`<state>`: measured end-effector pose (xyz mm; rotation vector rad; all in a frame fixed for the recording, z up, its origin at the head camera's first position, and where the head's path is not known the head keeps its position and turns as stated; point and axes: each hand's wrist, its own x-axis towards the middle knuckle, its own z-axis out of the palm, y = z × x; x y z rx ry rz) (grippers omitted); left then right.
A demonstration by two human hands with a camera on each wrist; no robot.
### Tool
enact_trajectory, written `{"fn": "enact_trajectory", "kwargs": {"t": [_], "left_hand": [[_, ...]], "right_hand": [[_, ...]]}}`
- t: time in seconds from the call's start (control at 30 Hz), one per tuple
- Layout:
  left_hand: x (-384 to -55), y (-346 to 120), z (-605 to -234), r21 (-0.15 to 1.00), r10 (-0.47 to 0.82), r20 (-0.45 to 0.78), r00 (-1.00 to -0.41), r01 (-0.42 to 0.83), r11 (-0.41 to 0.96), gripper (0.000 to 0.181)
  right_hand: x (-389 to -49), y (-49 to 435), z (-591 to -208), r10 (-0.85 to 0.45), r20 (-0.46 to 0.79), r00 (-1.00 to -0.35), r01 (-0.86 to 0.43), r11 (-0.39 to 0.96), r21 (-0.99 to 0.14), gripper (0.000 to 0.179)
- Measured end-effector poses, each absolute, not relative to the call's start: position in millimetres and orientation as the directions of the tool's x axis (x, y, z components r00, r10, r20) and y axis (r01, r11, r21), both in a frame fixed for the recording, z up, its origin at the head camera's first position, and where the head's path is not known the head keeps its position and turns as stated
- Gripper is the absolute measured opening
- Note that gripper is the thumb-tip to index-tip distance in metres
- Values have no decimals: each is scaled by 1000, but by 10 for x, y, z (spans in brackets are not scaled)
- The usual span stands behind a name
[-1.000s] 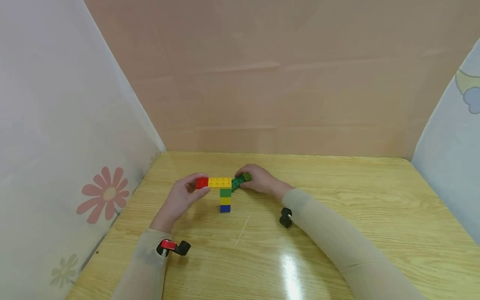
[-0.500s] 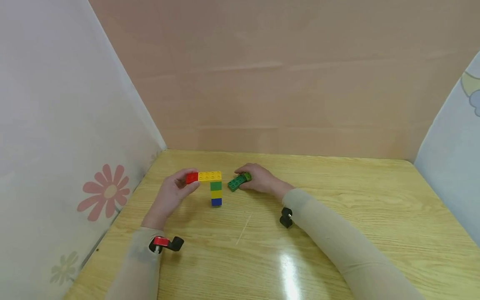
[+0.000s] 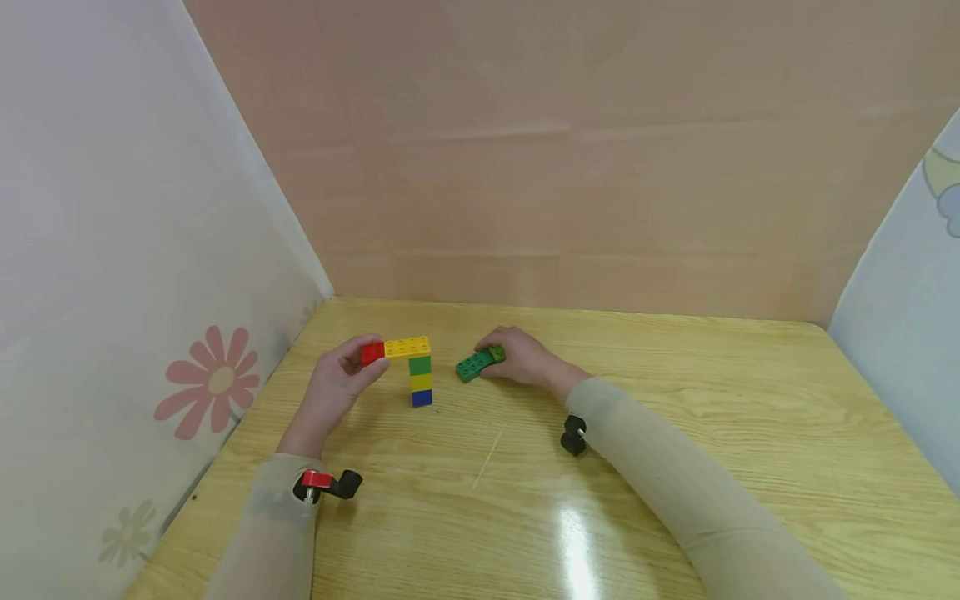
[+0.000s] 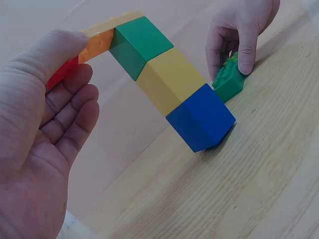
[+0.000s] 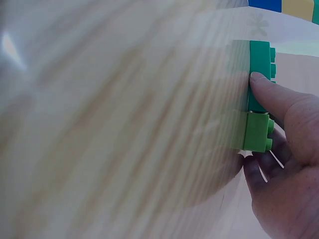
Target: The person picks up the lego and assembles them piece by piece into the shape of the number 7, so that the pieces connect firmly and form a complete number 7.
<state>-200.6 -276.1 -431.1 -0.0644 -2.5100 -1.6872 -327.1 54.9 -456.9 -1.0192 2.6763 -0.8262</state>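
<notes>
My left hand (image 3: 333, 390) pinches a red brick (image 3: 372, 354) between thumb and fingers. Joined to that brick is a long yellow brick (image 3: 407, 347). A column hangs under its right end: a green brick (image 3: 420, 365), a yellow brick (image 4: 172, 79) and a blue brick (image 4: 202, 119) at the bottom. Whether the blue brick touches the table I cannot tell. To the right, my right hand (image 3: 527, 360) holds a long dark green brick (image 3: 471, 367) and a small light green brick (image 5: 256, 132) lying end to end at the table; its thumb presses the dark green side.
The wooden table (image 3: 480, 533) extends around both hands. A brown backdrop (image 3: 570, 167) rises behind it, with a flowered white sheet (image 3: 150, 250) on the left and another patterned sheet (image 3: 900, 275) on the right.
My left hand has moved left and slightly away from me with the joined bricks, opening a gap to the green bricks. The right hand has hardly moved.
</notes>
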Motion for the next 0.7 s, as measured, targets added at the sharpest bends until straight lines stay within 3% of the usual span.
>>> {"fn": "enact_trajectory", "kwargs": {"t": [0.7], "left_hand": [[-2129, -2418, -4324, 924, 77, 183, -980, 198, 326, 45]], "right_hand": [[-3257, 1169, -4575, -565, 73, -822, -505, 664, -552, 40]]}}
